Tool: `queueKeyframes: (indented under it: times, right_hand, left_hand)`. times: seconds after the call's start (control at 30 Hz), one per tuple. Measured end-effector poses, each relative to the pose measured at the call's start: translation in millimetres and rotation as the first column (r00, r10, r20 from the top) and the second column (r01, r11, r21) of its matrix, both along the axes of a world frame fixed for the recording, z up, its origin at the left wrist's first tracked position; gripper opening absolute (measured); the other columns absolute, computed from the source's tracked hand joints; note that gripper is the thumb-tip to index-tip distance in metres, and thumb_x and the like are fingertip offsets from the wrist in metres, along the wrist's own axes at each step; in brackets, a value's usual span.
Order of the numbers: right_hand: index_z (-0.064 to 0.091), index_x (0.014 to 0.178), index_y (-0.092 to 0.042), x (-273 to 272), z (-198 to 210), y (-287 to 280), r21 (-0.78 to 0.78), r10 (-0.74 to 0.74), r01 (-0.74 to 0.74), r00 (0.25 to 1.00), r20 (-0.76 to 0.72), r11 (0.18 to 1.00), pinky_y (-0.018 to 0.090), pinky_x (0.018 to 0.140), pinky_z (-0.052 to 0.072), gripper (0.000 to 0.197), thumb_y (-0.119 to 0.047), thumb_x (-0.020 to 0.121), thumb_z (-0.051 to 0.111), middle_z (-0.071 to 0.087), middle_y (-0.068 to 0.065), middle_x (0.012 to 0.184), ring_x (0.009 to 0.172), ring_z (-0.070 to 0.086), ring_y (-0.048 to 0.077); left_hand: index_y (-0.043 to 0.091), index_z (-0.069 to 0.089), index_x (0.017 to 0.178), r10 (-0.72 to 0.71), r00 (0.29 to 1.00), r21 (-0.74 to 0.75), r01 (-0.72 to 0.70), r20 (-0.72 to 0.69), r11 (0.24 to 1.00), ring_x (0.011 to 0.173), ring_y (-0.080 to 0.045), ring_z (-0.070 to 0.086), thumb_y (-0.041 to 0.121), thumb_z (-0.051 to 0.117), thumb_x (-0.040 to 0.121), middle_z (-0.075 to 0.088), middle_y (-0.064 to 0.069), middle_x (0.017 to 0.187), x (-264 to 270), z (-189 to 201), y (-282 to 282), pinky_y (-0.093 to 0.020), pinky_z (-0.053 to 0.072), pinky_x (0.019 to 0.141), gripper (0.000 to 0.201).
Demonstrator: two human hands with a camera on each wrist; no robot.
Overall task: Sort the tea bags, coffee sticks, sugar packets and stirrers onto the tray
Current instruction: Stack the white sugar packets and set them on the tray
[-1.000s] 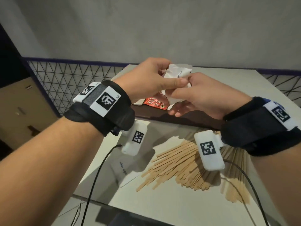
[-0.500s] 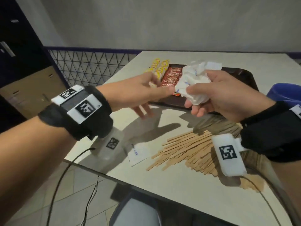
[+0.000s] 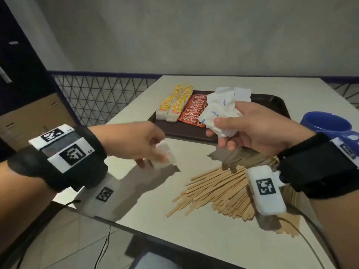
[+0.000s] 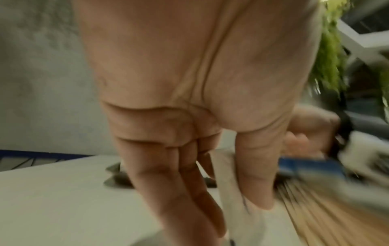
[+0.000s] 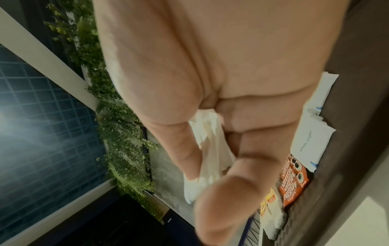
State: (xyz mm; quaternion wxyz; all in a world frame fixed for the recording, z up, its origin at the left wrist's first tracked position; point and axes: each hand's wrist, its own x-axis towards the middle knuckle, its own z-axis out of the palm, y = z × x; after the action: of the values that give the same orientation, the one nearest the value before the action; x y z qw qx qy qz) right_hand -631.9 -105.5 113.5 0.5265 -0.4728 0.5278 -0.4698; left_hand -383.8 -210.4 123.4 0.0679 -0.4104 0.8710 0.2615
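My left hand (image 3: 155, 162) is low over the table's left part and pinches a single white sugar packet (image 3: 165, 153) between thumb and fingers; in the left wrist view the packet (image 4: 250, 226) shows under the thumb of that hand (image 4: 238, 216). Whether it touches the table is unclear. My right hand (image 3: 219, 131) grips a crumpled bunch of sugar packets (image 3: 219, 111) above the front edge of the dark brown tray (image 3: 272, 101). Yellow tea bags (image 3: 174, 105), red coffee sticks (image 3: 192, 111) and more sugar packets (image 5: 309, 143) lie in rows on the tray. Wooden stirrers (image 3: 223, 191) are heaped on the table.
A blue mug (image 3: 326, 123) stands at the right, close to my right wrist. The table's near edge (image 3: 174, 247) and left edge drop to a tiled floor. A wire-mesh railing (image 3: 101, 94) runs behind the table on the left.
My left hand left the bunch in my right hand, dropped down-left to the table and took hold of the single sugar packet there. My right hand kept its bunch, shifting slightly right.
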Motion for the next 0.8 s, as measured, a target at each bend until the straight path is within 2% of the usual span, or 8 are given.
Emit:
queueKeyframes:
  times: [0.1, 0.2, 0.3, 0.43, 0.53, 0.6, 0.7, 0.8]
  right_hand:
    - [0.063, 0.125, -0.007, -5, 2, 1, -0.048, -0.077, 0.080, 0.996, 0.043, 0.996, 0.025, 0.051, 0.050, 0.043, -0.018, 0.084, 0.071, 0.065, 0.017, 0.103, 0.067, 0.062, 0.020]
    - [0.065, 0.120, -0.010, -10, 3, 3, -0.093, -0.132, 0.139, 0.988, 0.076, 0.986, 0.025, 0.051, 0.047, 0.039, -0.022, 0.083, 0.071, 0.066, 0.016, 0.104, 0.067, 0.060, 0.017]
    - [0.064, 0.123, -0.012, -17, 4, 1, -0.116, -0.184, 0.192, 0.980, 0.074, 0.975, 0.024, 0.047, 0.047, 0.035, -0.018, 0.089, 0.070, 0.072, 0.017, 0.109, 0.067, 0.061, 0.018]
    - [0.055, 0.128, -0.011, -28, 2, -5, -0.128, -0.357, 0.351, 0.933, -0.030, 0.928, 0.025, 0.045, 0.051, 0.044, -0.010, 0.089, 0.075, 0.075, 0.017, 0.106, 0.067, 0.069, 0.023]
    - [0.058, 0.120, -0.008, -36, -1, -8, -0.124, -0.415, 0.406, 0.908, -0.056, 0.905, 0.025, 0.045, 0.049, 0.033, -0.005, 0.091, 0.072, 0.076, 0.019, 0.101, 0.068, 0.067, 0.024]
    - [0.064, 0.113, -0.006, -39, -2, -7, -0.108, -0.377, 0.367, 0.922, -0.090, 0.924, 0.025, 0.045, 0.047, 0.022, -0.003, 0.091, 0.070, 0.075, 0.021, 0.100, 0.068, 0.063, 0.023]
    - [0.069, 0.112, -0.004, -38, -3, -5, -0.078, -0.297, 0.288, 0.942, -0.153, 0.954, 0.025, 0.046, 0.044, 0.020, -0.002, 0.092, 0.068, 0.075, 0.022, 0.103, 0.067, 0.059, 0.021]
    - [0.070, 0.114, -0.007, -34, -6, -7, -0.064, -0.267, 0.259, 0.943, -0.200, 0.964, 0.026, 0.047, 0.045, 0.024, -0.002, 0.090, 0.069, 0.074, 0.021, 0.102, 0.068, 0.060, 0.023]
  left_hand:
    - [0.004, 0.069, 0.109, 0.218, 0.850, 0.185, -0.145, -0.480, 0.972, 0.082, -0.026, 0.079, 0.015, 0.074, 0.093, 0.079, -0.009, 0.096, -29, 24, -17, -0.036, 0.063, 0.074, 0.020]
    - [0.004, 0.071, 0.109, 0.295, 0.710, 0.312, -0.111, -0.639, 0.944, 0.076, -0.018, 0.075, 0.011, 0.070, 0.096, 0.079, -0.011, 0.096, -69, 31, -25, -0.024, 0.058, 0.060, 0.015]
    - [0.008, 0.068, 0.100, 0.343, 0.616, 0.432, -0.005, -0.709, 0.902, 0.065, -0.018, 0.070, 0.007, 0.055, 0.103, 0.074, -0.007, 0.081, -104, 26, -22, -0.026, 0.056, 0.054, 0.014]
    - [-0.002, 0.061, 0.127, 0.402, 0.594, 0.597, 0.171, -0.697, 0.784, 0.085, -0.029, 0.076, 0.018, 0.043, 0.110, 0.075, -0.018, 0.109, -127, 2, -26, -0.033, 0.064, 0.066, 0.032]
    - [0.006, 0.061, 0.132, 0.416, 0.630, 0.701, 0.304, -0.656, 0.646, 0.108, -0.034, 0.073, 0.037, 0.037, 0.109, 0.072, -0.017, 0.125, -130, -10, -32, -0.036, 0.065, 0.081, 0.045]
    - [0.013, 0.061, 0.134, 0.363, 0.667, 0.709, 0.363, -0.651, 0.605, 0.111, -0.035, 0.071, 0.053, 0.038, 0.102, 0.071, -0.014, 0.129, -124, -15, -36, -0.037, 0.062, 0.089, 0.056]
    - [0.019, 0.061, 0.136, 0.272, 0.701, 0.686, 0.413, -0.660, 0.599, 0.111, -0.034, 0.071, 0.062, 0.043, 0.092, 0.071, -0.012, 0.129, -115, -20, -38, -0.037, 0.063, 0.088, 0.065]
    - [0.011, 0.060, 0.135, 0.297, 0.697, 0.695, 0.393, -0.652, 0.602, 0.106, -0.035, 0.073, 0.049, 0.052, 0.094, 0.073, -0.016, 0.123, -113, -23, -35, -0.036, 0.065, 0.079, 0.057]
